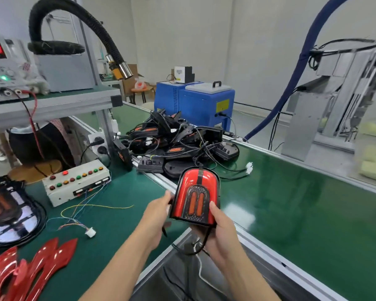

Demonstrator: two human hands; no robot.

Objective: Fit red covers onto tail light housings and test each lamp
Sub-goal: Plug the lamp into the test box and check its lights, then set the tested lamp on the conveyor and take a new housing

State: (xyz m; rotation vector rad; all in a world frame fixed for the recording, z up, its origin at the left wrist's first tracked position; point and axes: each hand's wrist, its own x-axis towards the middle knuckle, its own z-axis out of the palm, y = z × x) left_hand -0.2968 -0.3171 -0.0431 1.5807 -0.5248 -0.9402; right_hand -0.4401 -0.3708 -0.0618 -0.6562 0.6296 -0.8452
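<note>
One tail light (196,197) held up in both hands above the bench's (109,216) front edge, red cover already seated on its black housing, face toward the camera. Left hand (155,216) gripping the lamp's left edge, fingers curled behind it, grip clenched on the housing. Right hand (220,233) cradling the lower right corner, thumb laid on the red face, grip likewise grasping the lamp. Lamp's black cable (199,246) looping down below the hands, its plug not visible, so apparently not connected to anything. No clear glow from the two orange strips; hard to call lit or unlit.

Judged from this: fitting done for this unit, testing probably next. Test box (76,182) with coloured buttons standing to the left, its thin wires and white connector (90,232) lying free on the green mat, nothing plugged in.

Much left. Heap of uncovered black housings (178,144) with tangled leads piled at the far end of the conveyor belt (291,192). Several loose red covers (30,270) lying at the lower left, just in front of another housing (7,210) resting on a fixture. No finished, tested lamps visible anywhere as a separate group.
</note>
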